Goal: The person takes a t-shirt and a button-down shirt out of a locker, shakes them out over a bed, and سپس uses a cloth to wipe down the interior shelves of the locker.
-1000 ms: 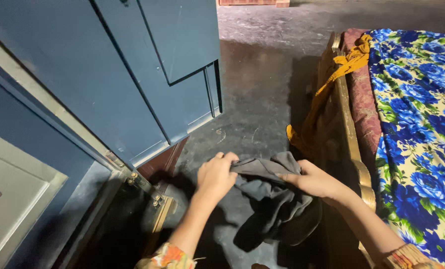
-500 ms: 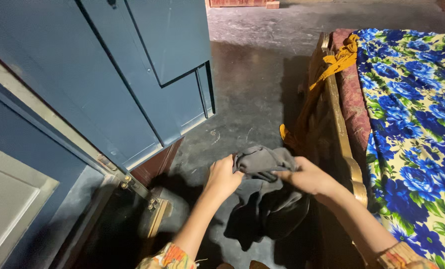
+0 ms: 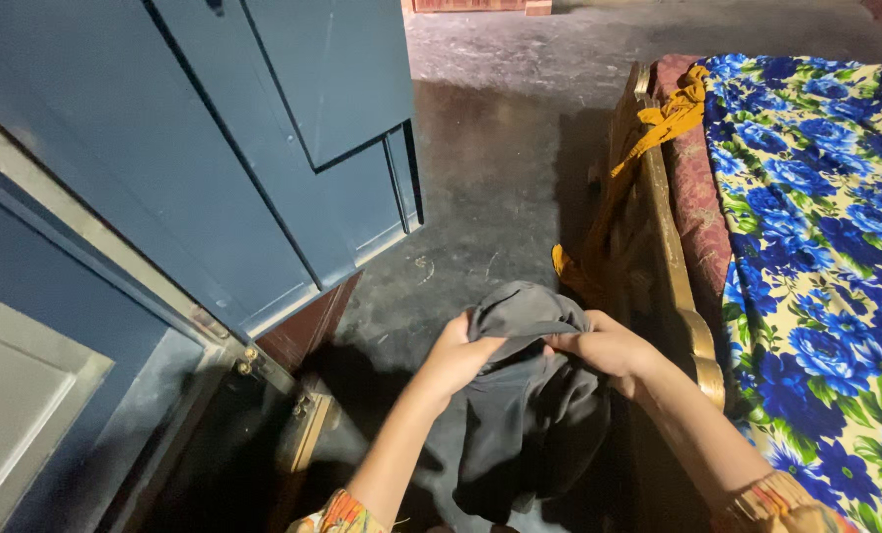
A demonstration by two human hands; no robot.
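1. The left hand is clenched on the left side of a dark grey garment, fingers curled into the cloth just under its bunched top.
2. The right hand grips the same garment from the other side, thumb and fingers pinching a fold near the top; the two hands sit close together, nearly touching across the cloth.
3. A second ago the hands were set further apart with the top edge stretched between them; now they have drawn inward and up, and the cloth bulges into a rounded hump above the knuckles. By my reading the garment is being gathered or turned in the hands rather than spread out.
4. The garment is held in the air in front of the person; most of it hangs down in loose folds between the forearms, over the dark concrete floor.
5. To the left stands a blue metal cabinet with its door swung open toward the camera; the inside, so far as it shows, is dark, and I cannot tell what it holds.
6. To the right is a bed with a carved wooden frame, covered by a blue-and-yellow floral bedsheet.
7. A mustard-yellow cloth is draped over the frame's edge and trails down to the floor, well apart from the hands.
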